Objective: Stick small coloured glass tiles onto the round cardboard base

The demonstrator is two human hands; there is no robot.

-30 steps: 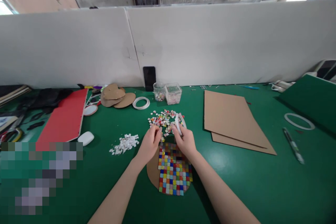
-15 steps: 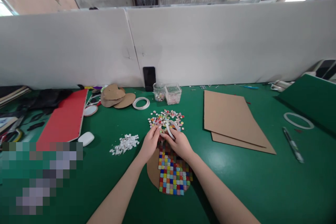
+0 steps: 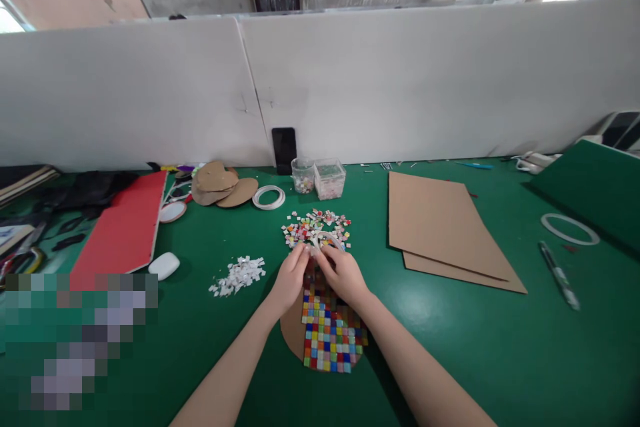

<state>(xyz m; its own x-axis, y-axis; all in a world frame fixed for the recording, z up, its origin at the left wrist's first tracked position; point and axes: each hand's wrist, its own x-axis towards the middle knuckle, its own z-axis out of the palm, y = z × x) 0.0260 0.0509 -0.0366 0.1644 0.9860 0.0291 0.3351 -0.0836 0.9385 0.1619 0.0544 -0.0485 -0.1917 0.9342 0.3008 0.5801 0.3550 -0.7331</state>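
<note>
Close together, my two hands work above the far end of a round-edged cardboard piece (image 3: 291,332), which is partly covered with rows of colourful mosaic tiles (image 3: 330,343). In my right hand (image 3: 346,275) is a narrow white roll of tape (image 3: 331,237), with the fingers closed round its near side. My left hand (image 3: 289,278) pinches right beside the roll; whatever is between its fingertips is too small to make out. Just beyond the fingers lies a heap of loose mosaic tiles (image 3: 304,229). White backing-paper scraps (image 3: 239,276) are piled left of my left hand.
Two clear containers (image 3: 330,180) and an upright phone (image 3: 284,150) stand at the back by the white partition (image 3: 400,87). Cardboard sheets (image 3: 440,227) and a pen (image 3: 559,275) lie right. Left are another tape roll (image 3: 269,197), a red board (image 3: 123,223) and a white mouse-shaped object (image 3: 164,265).
The tape roll in my right hand has tipped flatter and lower. My left fingertips have moved closer to my right ones. The tiles and the cardboard stay put.
</note>
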